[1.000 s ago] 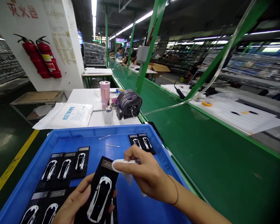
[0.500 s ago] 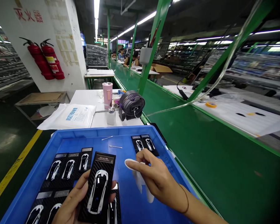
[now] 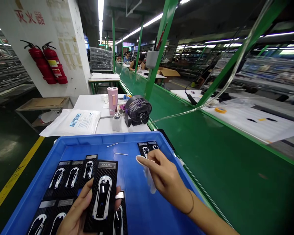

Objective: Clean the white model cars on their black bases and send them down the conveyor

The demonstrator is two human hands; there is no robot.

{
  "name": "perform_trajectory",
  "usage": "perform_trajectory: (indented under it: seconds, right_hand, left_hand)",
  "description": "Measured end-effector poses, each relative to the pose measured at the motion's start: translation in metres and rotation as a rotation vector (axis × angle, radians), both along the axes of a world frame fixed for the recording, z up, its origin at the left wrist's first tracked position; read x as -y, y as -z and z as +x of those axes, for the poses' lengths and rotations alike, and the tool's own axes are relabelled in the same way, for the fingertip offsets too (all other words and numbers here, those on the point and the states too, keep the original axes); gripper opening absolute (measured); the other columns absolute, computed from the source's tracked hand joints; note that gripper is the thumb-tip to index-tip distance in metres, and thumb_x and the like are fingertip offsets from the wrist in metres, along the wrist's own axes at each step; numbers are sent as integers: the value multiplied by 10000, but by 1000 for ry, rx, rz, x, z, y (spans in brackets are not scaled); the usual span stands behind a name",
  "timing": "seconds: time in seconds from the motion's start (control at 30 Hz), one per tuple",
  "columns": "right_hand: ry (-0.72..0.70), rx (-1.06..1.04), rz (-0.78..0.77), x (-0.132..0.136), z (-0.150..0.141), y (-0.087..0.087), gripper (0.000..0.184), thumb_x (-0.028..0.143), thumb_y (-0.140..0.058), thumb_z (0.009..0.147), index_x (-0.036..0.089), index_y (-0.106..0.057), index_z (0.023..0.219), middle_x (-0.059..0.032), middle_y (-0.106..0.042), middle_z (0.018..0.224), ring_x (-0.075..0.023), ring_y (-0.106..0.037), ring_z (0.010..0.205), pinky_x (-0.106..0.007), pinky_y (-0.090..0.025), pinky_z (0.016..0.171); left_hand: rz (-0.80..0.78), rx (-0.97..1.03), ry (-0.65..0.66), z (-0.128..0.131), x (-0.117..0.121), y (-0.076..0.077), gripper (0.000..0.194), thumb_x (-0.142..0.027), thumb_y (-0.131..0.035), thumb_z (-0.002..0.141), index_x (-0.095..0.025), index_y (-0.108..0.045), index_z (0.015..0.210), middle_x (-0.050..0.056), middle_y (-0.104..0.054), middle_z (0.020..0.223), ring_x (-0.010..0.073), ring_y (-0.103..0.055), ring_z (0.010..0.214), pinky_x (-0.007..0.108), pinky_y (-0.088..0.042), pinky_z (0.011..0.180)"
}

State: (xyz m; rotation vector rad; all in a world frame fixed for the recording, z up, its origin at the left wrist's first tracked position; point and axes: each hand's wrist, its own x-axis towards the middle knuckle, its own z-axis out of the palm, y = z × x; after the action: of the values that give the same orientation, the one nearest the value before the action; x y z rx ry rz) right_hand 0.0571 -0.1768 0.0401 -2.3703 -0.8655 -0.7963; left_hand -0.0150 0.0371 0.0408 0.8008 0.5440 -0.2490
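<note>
the left hand (image 3: 79,212) at lower centre of the blue tray (image 3: 107,138) has its fingers curled around a black carbon-fibre car card (image 3: 102,195), while a white wipe (image 3: 147,169), apparently pinched by the pressed-together fingers of the right hand (image 3: 168,176), has been drawn away from the card toward the upper right.

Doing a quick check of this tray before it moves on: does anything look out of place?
Two loose swabs lie on the blue tray, apart from the black car cards. The cards mostly sit in rows, so the swabs look stray.
</note>
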Motion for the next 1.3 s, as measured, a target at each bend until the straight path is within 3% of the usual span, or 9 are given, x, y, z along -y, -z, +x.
perform_trajectory:
  seconds: [0.13, 0.3, 0.43, 0.6, 0.73, 0.93, 1.07, 1.17, 1.3]
  right_hand:
    - [-231, -299, 261, -5, -17, -4, 401, 40, -385, 844, 238, -540, 1157, -36, -446, 840, -27, -455, 779, -134, -414, 666]
    - [-366, -283, 360, -33, -33, -8, 411, 12, -429, 800, 202, -537, 1149, -39, -455, 849, -31, -448, 791, -135, -423, 685]
    - [-304, -221, 277, -47, -32, -8, 390, 38, -430, 798, 195, -543, 1137, -51, -471, 865, -46, -446, 777, -150, -412, 652]
    - [-197, -155, 30, -52, -36, -8, 309, 139, -446, 818, 210, -572, 1091, -47, -470, 814, -41, -400, 653, -142, -322, 537]
    - [-230, -56, -21, -44, -39, -12, 251, 153, -479, 810, 224, -608, 1014, -33, -468, 761, -43, -405, 647, -148, -311, 541]
    - [-304, -207, 244, -41, -37, -7, 349, 52, -437, 802, 174, -560, 1104, -52, -470, 825, -46, -454, 774, -159, -426, 679]
    - [-328, -278, 214, -45, -43, -2, 415, 45, -467, 772, 161, -529, 1166, -61, -476, 853, -53, -456, 779, -170, -437, 687]
    - [-383, -326, 193, -40, -45, -7, 350, 43, -476, 770, 147, -572, 1090, -48, -481, 821, -36, -464, 754, -142, -429, 677]
    - [-354, -349, 277, -31, -41, -15, 301, 26, -446, 787, 142, -581, 1030, -41, -471, 804, -22, -460, 748, -115, -417, 660]
  left_hand:
    - [-18, -15, -128, 7, 7, 3, 385, -253, -378, 875, -140, -414, 1241, 229, -594, 1084, 361, -575, 959, 573, -458, 810]
    - [-44, 11, -147, 9, 14, -1, 359, -183, -483, 831, -182, -499, 1190, 156, -604, 1103, 290, -571, 1009, 478, -474, 847]
    - [-38, -42, -171, 6, 16, -3, 410, -146, -484, 829, -225, -464, 1230, 116, -621, 1086, 227, -591, 984, 393, -483, 854]
    - [84, -70, -194, 4, 22, -3, 416, -75, -475, 814, -246, -498, 1192, 92, -661, 1000, 213, -626, 900, 366, -512, 795]
    - [88, 17, -200, 4, 20, 3, 360, -80, -514, 791, -273, -589, 1086, 64, -667, 1001, 191, -634, 873, 273, -531, 714]
    - [-10, 78, -189, 1, 14, 8, 322, -74, -484, 796, -285, -649, 975, 48, -656, 1033, 211, -618, 915, 342, -521, 746]
    - [-49, 108, -149, 1, 15, 10, 289, -126, -534, 777, -249, -627, 1022, 115, -650, 1029, 280, -597, 950, 446, -487, 798]
    - [-81, 115, -150, 2, 15, 14, 277, -229, -544, 787, -222, -600, 1058, 170, -640, 1024, 333, -576, 974, 521, -462, 796]
    - [-43, 141, -136, 0, 10, 13, 359, -207, -609, 734, -236, -577, 1090, 160, -629, 1061, 332, -577, 977, 474, -496, 770]
